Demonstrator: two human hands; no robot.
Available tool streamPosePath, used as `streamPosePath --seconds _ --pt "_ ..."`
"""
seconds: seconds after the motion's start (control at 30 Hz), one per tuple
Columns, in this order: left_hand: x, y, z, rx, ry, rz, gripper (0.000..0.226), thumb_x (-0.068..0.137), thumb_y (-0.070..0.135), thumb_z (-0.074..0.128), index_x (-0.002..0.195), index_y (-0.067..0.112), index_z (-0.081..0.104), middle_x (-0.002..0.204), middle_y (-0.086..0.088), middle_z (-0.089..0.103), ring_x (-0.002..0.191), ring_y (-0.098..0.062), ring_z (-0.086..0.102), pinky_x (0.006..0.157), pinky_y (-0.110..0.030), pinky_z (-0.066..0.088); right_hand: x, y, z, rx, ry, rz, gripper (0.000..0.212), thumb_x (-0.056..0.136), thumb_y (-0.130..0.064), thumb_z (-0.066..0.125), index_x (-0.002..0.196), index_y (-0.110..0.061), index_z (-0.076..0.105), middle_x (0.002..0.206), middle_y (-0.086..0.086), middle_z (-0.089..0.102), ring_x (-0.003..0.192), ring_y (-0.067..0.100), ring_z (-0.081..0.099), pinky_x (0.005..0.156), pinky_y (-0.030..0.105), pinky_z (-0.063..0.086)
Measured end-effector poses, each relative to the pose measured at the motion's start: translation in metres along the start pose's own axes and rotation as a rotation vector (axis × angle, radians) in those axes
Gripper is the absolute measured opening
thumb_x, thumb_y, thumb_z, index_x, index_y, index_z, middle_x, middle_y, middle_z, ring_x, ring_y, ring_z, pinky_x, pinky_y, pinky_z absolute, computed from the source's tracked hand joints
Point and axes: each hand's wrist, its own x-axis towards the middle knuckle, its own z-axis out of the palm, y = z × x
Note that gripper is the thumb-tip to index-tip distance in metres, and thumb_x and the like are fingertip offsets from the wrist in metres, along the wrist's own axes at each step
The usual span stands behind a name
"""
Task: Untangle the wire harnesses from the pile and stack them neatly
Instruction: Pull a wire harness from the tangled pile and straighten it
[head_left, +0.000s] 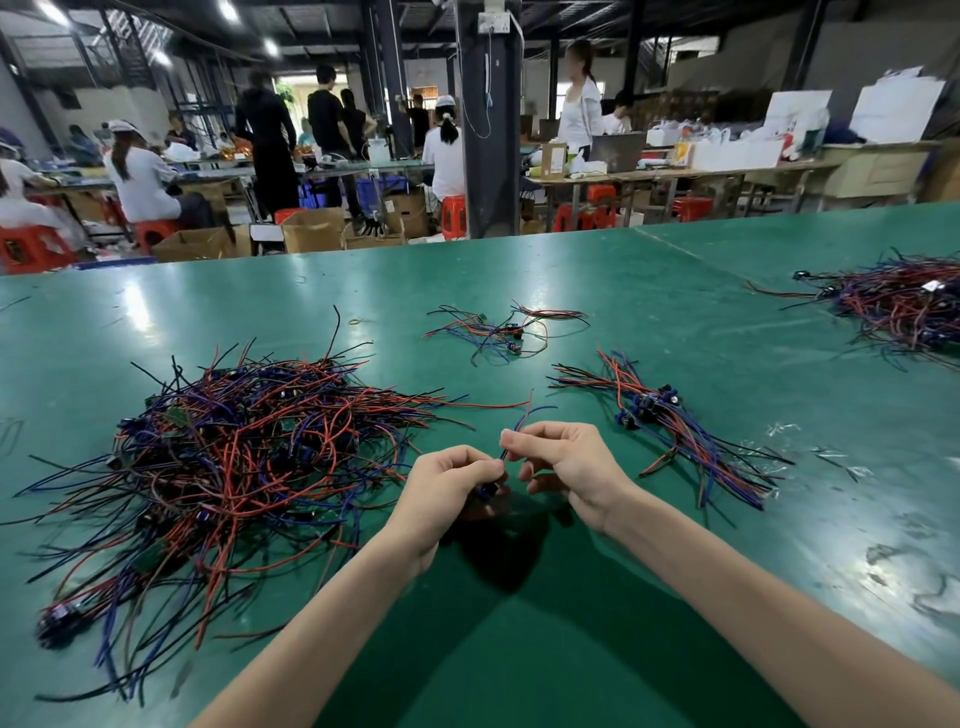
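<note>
Red, blue and black strands make up the one wire harness (487, 491) I hold between my two hands, just above the green desk (571, 649). My left hand (447, 483) has its fingers (475, 466) curled around the small blue connector end. My right hand (566, 462) pinches the strands a little higher, thumb against forefinger, and the loose tips fan up and away past my right fingers. Both hands are gripping the harness, so neither is free.

The tangled pile (234, 457) lies just left of my left fingers, a broad heap with a few red strands reaching towards my hands. I cannot tell for certain whether the harness I hold is fully clear of it. To the right of my right fingers and slightly beyond them sits the sorted bundle (670, 431), its connectors grouped together and its wires running mostly one way. Straight ahead of my fingers is a small loose cluster (498, 332), and far off to the right is a second heap (904, 306).

I judge I am at the straightening step, with one harness picked out and being tidied before stacking. The next move calls for drawing the strands through my right fingers until they lie parallel. Then I carry the harness rightwards and lay it on the bundle, connector beside the other connectors. Going by the size of the pile, most of the job remains.
</note>
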Motion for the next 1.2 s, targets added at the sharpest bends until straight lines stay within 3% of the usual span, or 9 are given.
streamPosePath --seconds 0.3,0.53,0.63,0.8,0.9,1.0,1.2 --pt "0.001 0.001 -0.001 -0.149 -0.054 -0.064 0.027 0.085 -0.007 0.058 0.06 0.003 0.062 0.065 -0.015 0.064 0.056 -0.019 0.062 0.054 -0.027 0.056 0.018 -0.009 -0.02 0.22 0.211 0.126 0.012 0.081 -0.007 0.07 0.072 -0.003 0.064 0.051 -0.001 0.062 0.037 0.004 0.049 0.038 0.016 0.043" --pt "0.002 0.0 -0.001 -0.162 -0.062 -0.06 0.029 0.086 -0.007 0.057 0.059 0.002 0.063 0.064 -0.015 0.064 0.058 -0.02 0.062 0.057 -0.027 0.057 0.028 -0.009 -0.037 0.263 0.31 0.059 0.01 0.081 -0.004 0.07 0.074 -0.002 0.064 0.051 0.001 0.062 0.038 0.004 0.051 0.038 0.017 0.044" --pt "0.001 0.0 -0.001 -0.165 -0.059 -0.064 0.03 0.086 -0.008 0.057 0.058 0.002 0.063 0.063 -0.015 0.063 0.057 -0.021 0.061 0.057 -0.027 0.057 0.028 -0.005 -0.039 0.113 0.335 -0.065 0.009 0.081 -0.003 0.071 0.074 -0.005 0.064 0.057 0.004 0.059 0.039 0.007 0.052 0.04 0.019 0.046" --pt "0.001 0.0 -0.001 -0.156 -0.069 -0.06 0.034 0.085 -0.009 0.056 0.055 0.003 0.064 0.061 -0.015 0.063 0.055 -0.02 0.061 0.057 -0.026 0.057 0.028 0.002 -0.041 -0.357 0.401 -0.354 0.012 0.079 -0.004 0.073 0.073 -0.013 0.068 0.062 0.001 0.062 0.04 0.007 0.054 0.042 0.023 0.05" --pt "0.0 -0.001 -0.001 -0.133 -0.081 -0.056 0.033 0.085 -0.008 0.056 0.055 0.004 0.064 0.062 -0.015 0.063 0.056 -0.021 0.062 0.059 -0.026 0.057 0.028 0.004 -0.039 -0.448 0.408 -0.431 0.009 0.079 -0.004 0.074 0.077 -0.011 0.069 0.063 -0.001 0.063 0.041 0.006 0.055 0.042 0.022 0.05" --pt "0.0 -0.001 -0.003 -0.151 -0.074 -0.05 0.034 0.085 -0.008 0.057 0.054 0.004 0.064 0.062 -0.015 0.063 0.056 -0.021 0.061 0.058 -0.026 0.056 0.029 -0.002 -0.044 -0.293 0.417 -0.305 0.01 0.078 -0.008 0.075 0.073 -0.008 0.068 0.058 0.002 0.065 0.042 0.01 0.058 0.043 0.022 0.049" --pt "0.003 -0.002 -0.007 -0.129 -0.06 -0.047 0.03 0.084 -0.008 0.057 0.057 0.002 0.061 0.06 -0.014 0.062 0.054 -0.02 0.06 0.055 -0.026 0.056 0.027 -0.015 -0.045 0.341 0.32 0.046 0.012 0.082 -0.005 0.069 0.073 0.0 0.063 0.053 0.004 0.063 0.038 0.004 0.052 0.038 0.015 0.044"
